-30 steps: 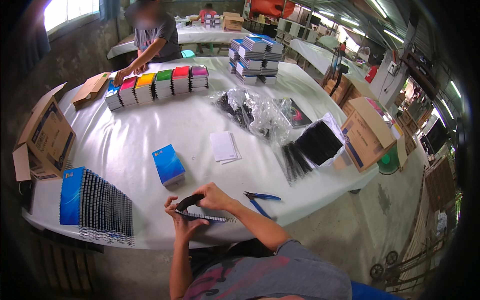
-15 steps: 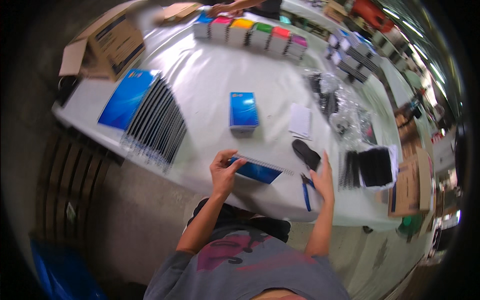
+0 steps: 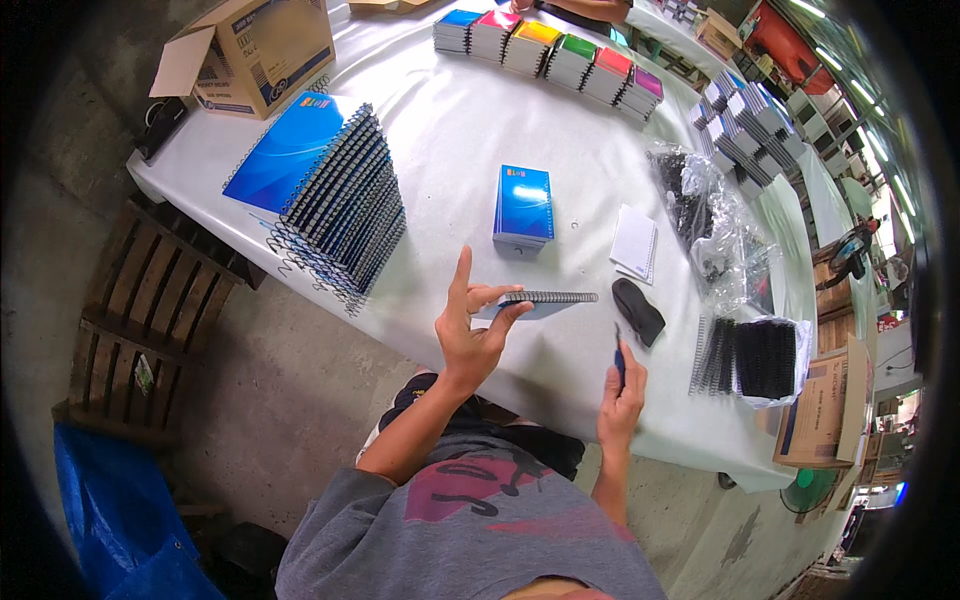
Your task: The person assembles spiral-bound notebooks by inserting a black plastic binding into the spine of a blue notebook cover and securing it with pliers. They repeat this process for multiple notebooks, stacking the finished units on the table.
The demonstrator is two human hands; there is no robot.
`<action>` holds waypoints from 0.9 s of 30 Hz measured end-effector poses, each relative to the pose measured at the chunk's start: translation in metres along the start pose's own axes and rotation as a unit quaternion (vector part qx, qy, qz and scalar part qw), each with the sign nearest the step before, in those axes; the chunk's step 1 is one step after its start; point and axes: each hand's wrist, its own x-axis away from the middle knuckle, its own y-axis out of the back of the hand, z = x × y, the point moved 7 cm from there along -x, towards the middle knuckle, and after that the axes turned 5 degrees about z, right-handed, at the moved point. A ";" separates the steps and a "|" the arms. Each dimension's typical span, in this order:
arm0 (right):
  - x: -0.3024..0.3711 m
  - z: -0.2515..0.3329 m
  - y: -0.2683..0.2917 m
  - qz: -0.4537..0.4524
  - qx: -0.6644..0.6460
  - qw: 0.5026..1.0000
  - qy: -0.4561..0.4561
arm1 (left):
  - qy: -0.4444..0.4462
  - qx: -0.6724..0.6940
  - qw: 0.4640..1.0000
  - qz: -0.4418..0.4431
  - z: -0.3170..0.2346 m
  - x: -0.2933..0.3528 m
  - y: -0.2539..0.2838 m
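Observation:
My left hand [image 3: 474,335] pinches one end of a small spiral notebook [image 3: 552,306] between thumb and fingers, with the index finger raised. The notebook is tipped up above the white table, its wire coil along the upper edge. In my right hand [image 3: 621,396] are blue-handled pliers [image 3: 619,362], their tip pointing away from me. A black oblong object [image 3: 638,312] lies just beyond the pliers. Farther out stands a short stack of blue spiral notebooks [image 3: 525,205], and right of it a white spiral pad [image 3: 633,242].
A tall fanned stack of larger blue notebooks [image 3: 290,150] stands left, near an open cardboard box [image 3: 270,55]. Colored notebook stacks [image 3: 567,60] line the far side, where another person's arm shows. Clear plastic wrapping [image 3: 725,245], black binding coils [image 3: 766,357] and a carton [image 3: 825,410] are right.
My right hand has picked up the pliers from the table and drawn back toward me. In my left hand, the notebook has turned so its coil edge faces up. The view has shifted.

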 end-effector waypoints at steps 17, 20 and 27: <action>-0.010 0.135 0.001 0.027 -0.031 0.973 0.226 | -0.111 -0.043 0.993 -0.015 -0.026 0.002 0.005; -0.010 0.134 0.001 0.041 -0.036 0.974 0.220 | -0.101 -0.036 0.994 -0.028 -0.025 0.004 0.006; -0.008 0.113 -0.024 0.264 -0.394 0.878 0.071 | -0.138 -0.099 0.983 -0.065 -0.031 0.007 0.008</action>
